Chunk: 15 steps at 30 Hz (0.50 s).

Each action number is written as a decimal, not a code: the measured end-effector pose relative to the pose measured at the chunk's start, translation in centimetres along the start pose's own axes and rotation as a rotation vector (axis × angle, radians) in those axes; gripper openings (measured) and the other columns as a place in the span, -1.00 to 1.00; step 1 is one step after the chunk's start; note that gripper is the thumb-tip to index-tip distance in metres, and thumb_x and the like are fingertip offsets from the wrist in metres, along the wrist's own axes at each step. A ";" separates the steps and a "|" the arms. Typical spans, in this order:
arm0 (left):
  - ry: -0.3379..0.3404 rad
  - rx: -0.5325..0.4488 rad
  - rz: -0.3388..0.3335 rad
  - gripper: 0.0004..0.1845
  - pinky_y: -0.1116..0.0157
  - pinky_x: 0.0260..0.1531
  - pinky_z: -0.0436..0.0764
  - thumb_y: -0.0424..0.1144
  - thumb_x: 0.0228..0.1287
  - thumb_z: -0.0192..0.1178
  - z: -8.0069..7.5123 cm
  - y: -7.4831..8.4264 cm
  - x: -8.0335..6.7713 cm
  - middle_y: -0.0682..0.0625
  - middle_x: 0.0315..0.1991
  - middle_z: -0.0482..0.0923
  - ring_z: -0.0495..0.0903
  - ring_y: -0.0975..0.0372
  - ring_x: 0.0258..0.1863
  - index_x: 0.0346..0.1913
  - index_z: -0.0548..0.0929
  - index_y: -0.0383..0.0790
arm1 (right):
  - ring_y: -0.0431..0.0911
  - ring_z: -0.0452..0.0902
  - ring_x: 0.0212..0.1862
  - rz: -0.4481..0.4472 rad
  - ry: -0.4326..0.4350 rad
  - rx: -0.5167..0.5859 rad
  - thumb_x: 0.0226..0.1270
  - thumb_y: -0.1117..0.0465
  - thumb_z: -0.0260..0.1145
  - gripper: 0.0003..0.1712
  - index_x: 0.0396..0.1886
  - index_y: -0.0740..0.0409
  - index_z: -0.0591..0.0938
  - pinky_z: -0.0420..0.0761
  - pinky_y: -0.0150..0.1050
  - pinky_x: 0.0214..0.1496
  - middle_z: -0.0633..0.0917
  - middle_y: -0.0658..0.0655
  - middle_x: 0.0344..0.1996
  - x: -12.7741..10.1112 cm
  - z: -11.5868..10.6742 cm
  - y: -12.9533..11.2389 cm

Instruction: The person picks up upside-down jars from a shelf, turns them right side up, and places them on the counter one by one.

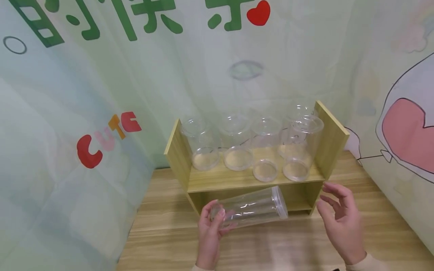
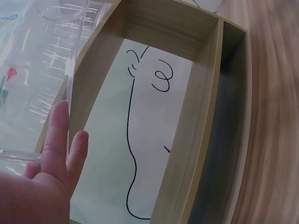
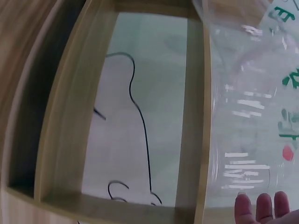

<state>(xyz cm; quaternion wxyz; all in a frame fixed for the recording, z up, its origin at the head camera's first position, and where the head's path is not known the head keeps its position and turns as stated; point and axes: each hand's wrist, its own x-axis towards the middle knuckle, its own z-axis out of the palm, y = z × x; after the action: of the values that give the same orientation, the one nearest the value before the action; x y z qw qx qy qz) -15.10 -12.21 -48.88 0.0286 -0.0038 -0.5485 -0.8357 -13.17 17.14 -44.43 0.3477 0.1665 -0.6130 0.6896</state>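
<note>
A clear plastic jar (image 1: 252,208) with a clear lid lies on its side in front of the small wooden shelf (image 1: 217,180). My left hand (image 1: 211,229) grips the jar's base end, fingers curled round it. In the left wrist view the fingers (image 2: 63,144) rest against the clear jar (image 2: 42,70). My right hand (image 1: 340,219) hovers just right of the lid end, fingers relaxed and spread, holding nothing. Only its fingertips (image 3: 264,207) show in the right wrist view, beside the clear jar (image 3: 247,116).
Several clear lidded jars (image 1: 237,145) stand in a row on the shelf's top board. The shelf's lower compartment (image 1: 298,201) sits behind the held jar. A wooden table (image 1: 162,233) lies below, and a printed cloth backdrop (image 1: 101,94) hangs behind and at the left.
</note>
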 end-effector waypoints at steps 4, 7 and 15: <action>-0.007 -0.033 -0.025 -0.55 -0.01 -0.20 0.68 -0.32 0.39 0.17 0.1 -0.4 -0.1 -0.20 0.09 0.35 0.66 0.00 -0.06 0.24 0.29 -0.36 | -0.03 0.37 0.23 -0.005 -0.109 0.069 -0.01 0.88 0.06 -0.32 0.21 0.65 0.31 0.49 -0.34 0.19 0.40 0.30 0.19 -1.2 1.2 0.1; 0.009 -0.057 -0.054 -0.58 0.02 -0.20 0.68 -0.30 0.40 0.15 0.1 -0.6 -0.4 -0.20 0.10 0.36 0.67 0.01 -0.07 0.22 0.32 -0.31 | -0.08 0.35 0.27 0.058 -0.191 0.033 0.00 0.86 0.12 -0.28 0.25 0.64 0.27 0.48 -0.32 0.22 0.36 0.24 0.26 -2.1 1.8 0.3; -0.026 -0.156 -0.120 -0.58 0.05 -0.15 0.68 -0.22 0.45 0.12 0.8 -1.3 -0.3 -0.16 0.05 0.34 0.65 -0.03 -0.03 0.23 0.30 -0.28 | 0.00 0.29 0.33 0.090 -0.260 0.058 -0.11 0.87 0.25 -0.19 0.24 0.66 0.26 0.47 -0.27 0.25 0.25 0.39 0.33 -3.2 2.9 1.0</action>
<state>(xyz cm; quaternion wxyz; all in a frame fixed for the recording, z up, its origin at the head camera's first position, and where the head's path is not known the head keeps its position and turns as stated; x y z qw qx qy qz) -14.87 -10.98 -49.77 -0.0288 0.0161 -0.4811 -0.8761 -12.19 13.47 -46.73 0.2291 0.2364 -0.6397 0.6945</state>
